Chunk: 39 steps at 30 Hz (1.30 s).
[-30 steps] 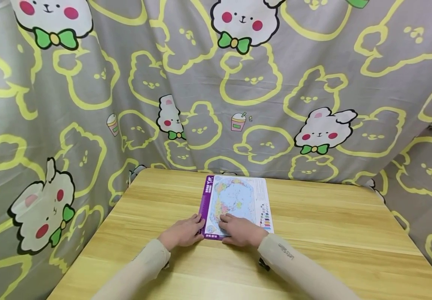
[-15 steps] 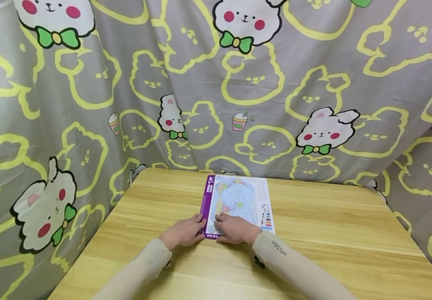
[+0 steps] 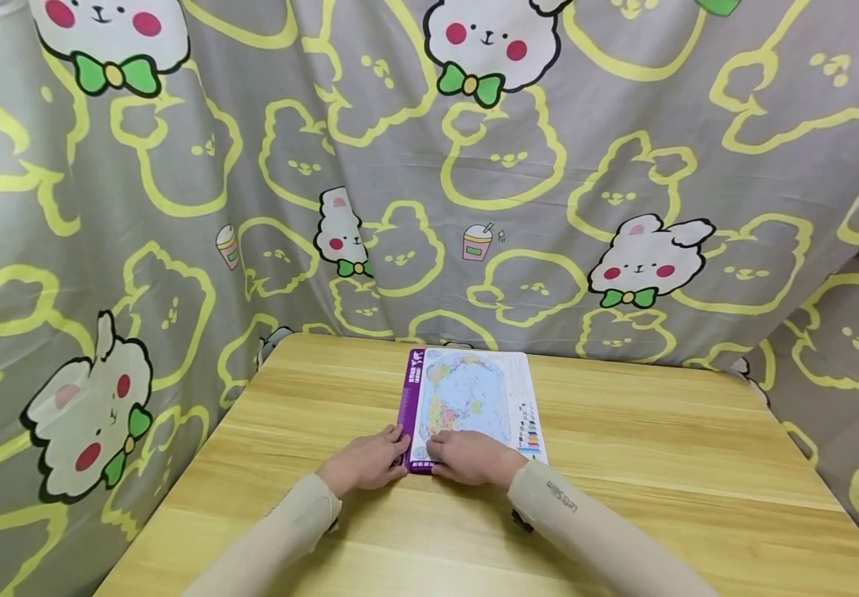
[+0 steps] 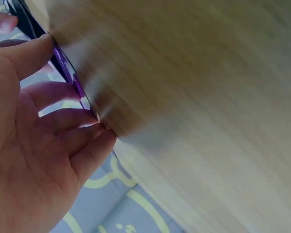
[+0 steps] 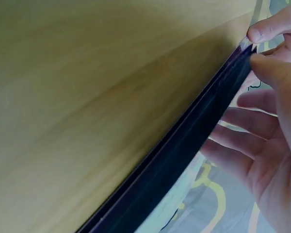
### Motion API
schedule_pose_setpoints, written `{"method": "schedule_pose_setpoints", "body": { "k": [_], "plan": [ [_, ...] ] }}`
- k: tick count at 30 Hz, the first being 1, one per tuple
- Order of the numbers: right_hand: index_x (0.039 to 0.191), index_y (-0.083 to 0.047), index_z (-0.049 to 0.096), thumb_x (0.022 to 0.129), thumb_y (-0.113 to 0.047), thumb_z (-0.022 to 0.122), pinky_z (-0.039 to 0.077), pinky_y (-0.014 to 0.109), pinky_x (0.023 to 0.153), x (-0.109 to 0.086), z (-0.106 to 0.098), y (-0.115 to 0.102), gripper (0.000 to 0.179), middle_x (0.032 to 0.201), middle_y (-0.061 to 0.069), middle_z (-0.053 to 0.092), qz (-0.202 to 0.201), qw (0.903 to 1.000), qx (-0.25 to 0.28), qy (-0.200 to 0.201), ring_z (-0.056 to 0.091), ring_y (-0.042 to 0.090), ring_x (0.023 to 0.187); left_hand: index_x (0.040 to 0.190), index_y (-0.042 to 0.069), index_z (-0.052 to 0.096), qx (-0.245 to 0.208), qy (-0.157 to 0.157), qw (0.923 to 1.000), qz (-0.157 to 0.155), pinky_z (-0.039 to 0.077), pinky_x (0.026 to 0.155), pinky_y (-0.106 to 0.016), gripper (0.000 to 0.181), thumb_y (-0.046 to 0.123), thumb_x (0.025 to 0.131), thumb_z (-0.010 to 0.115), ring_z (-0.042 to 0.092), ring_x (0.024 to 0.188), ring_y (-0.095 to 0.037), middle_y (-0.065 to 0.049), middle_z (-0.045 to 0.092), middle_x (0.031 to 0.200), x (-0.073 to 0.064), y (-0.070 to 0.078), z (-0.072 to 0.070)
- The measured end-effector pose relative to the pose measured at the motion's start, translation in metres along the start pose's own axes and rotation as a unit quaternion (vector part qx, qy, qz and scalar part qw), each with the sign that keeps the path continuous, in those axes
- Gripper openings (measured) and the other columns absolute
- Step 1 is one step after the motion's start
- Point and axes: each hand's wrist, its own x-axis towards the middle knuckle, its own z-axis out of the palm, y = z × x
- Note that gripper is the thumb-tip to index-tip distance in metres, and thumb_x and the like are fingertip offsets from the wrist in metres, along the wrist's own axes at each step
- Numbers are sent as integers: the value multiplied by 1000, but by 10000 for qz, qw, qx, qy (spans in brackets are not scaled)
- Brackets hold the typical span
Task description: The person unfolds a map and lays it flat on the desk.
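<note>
map board (image 3: 467, 391): lies on wooden table (image 3: 646, 464), close to far edge | left hand (image 3: 367, 460): touches board's left edge by near corner with relaxed fingers | right hand (image 3: 477, 458): rests loose fingers on top, apart from left hand | table: spreads wide left and right, runs up to patterned curtain (image 3: 400, 178)

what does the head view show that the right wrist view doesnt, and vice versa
Only the head view: the printed continents on the map, and both sleeves. Only the right wrist view: the palm side of the right fingers and a close look along the map's dark edge. Both: the table, patterned curtain, right fingers and left fingers.
</note>
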Motion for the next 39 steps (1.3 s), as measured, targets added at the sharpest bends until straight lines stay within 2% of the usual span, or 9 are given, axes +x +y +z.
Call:
{"method": "schedule_pose_setpoints", "body": {
  "k": [5, 10, 15, 18, 31, 39],
  "plan": [
    [109, -13, 59, 98, -28, 51, 53, 28, 81, -5, -5, -3, 20, 110, 2, 66, 95, 9999, 49, 106, 66, 15, 92, 137, -2, 46, 66, -17, 10000, -34, 35, 106, -43, 60, 37, 94, 57, 38, 131, -35, -24, 38, 143, 2, 1, 0],
    [113, -13, 58, 98, -19, 50, 55, 27, 75, -9, -13, -6, 18, 111, 1, 68, 57, 9991, -362, 213, 68, 17, 85, 136, -3, 47, 48, 5, 10000, -39, 35, 106, -44, 59, 37, 94, 57, 38, 131, -35, -25, 38, 143, 3, 1, 1],
    [130, -14, 55, 95, -12, 54, 55, 28, 73, -14, -22, -9, 35, 117, 1, 65, -27, 9960, -873, 179, 67, 16, 87, 136, -3, 47, 16, -23, 10000, -48, 34, 106, -44, 59, 36, 93, 57, 37, 132, -36, -25, 38, 143, 3, 2, 0],
    [135, -15, 53, 95, -12, 55, 55, 28, 74, -17, -25, -10, 40, 119, 2, 65, -46, 9937, -1092, 233, 66, 16, 92, 136, -3, 47, 9, -58, 10000, -78, 34, 106, -45, 58, 36, 94, 57, 37, 132, -36, -25, 38, 143, 3, 4, -1],
    [129, -13, 56, 94, -13, 56, 56, 30, 67, -34, -37, -5, 36, 115, 4, 64, -188, 9777, -1820, 1027, 65, 16, 95, 136, -5, 46, 81, 21, 9998, -199, 34, 106, -45, 57, 33, 95, 54, 36, 132, -38, -26, 37, 143, 6, 10, 1],
    [125, -9, 57, 91, -10, 55, 55, 31, 74, -49, -53, 2, 34, 114, 7, 65, -272, 9680, -1839, 1688, 65, 19, 96, 135, -9, 45, 95, 30, 9999, -134, 33, 107, -44, 57, 30, 94, 57, 35, 133, -36, -27, 35, 144, 5, 13, -2]
  ]
}}
